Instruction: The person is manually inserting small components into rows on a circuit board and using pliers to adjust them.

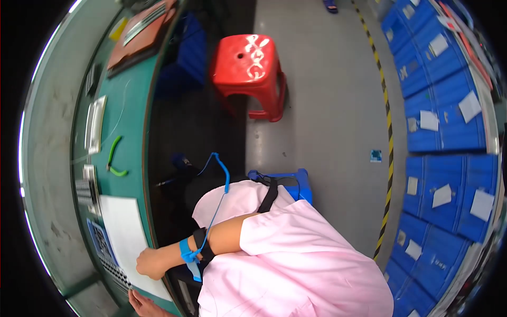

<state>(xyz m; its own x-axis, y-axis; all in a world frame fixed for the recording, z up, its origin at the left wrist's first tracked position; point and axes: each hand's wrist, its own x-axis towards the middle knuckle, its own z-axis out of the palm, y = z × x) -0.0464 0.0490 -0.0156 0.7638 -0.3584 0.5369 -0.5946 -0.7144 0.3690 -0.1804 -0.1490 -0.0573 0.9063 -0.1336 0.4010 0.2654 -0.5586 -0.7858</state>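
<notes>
My right hand [151, 263] is closed above a white sheet [124, 222] at the green bench's edge. Its fingers curl under, hiding whatever they may hold. A blue coiled-cord wrist strap [188, 252] and a black band [203, 243] circle that forearm. Below it, my left hand [143, 305] is partly cut off by the picture's lower rim. Its visible fingers stretch toward the end of a strip of small dark pieces [114, 273] beside the sheet, and appear slightly apart. Next to that strip lies a blue-framed panel [99, 238].
Green-handled cutters [113, 158] and metal racks [95, 124] lie farther along the green bench [129, 127]. A red stool [248, 61] and a blue stool [302, 182] stand on the floor. Blue bins [438, 127] line the right side, behind yellow-black floor tape [388, 121].
</notes>
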